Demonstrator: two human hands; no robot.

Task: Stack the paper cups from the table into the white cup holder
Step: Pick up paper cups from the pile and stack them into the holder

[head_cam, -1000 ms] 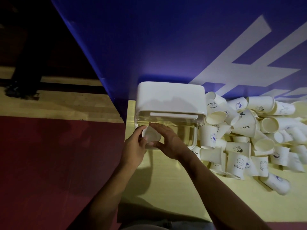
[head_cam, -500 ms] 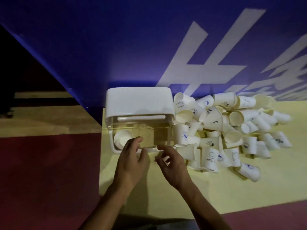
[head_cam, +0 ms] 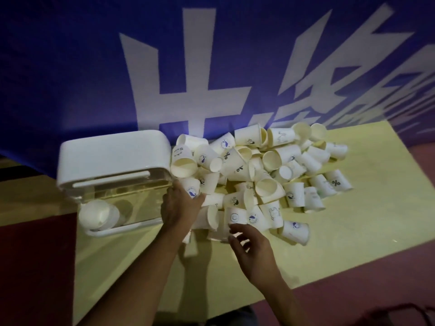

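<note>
Head view: my left hand (head_cam: 181, 204) lies against a blue-marked cup (head_cam: 192, 191) at the 8 o'clock edge of the pile (head_cam: 270, 165); I cannot tell whether it grips. My right hand (head_cam: 250, 249) hovers spread open at 6 o'clock. The white holder (head_cam: 113, 154), with one stowed cup (head_cam: 96, 214) inside, stands at the pile's 9 o'clock.

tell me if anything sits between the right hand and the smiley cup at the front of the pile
Nothing visible does. The right hand is open just short of the smiley cup, fingertips nearly at its near side, with no other cup across that gap.
</note>
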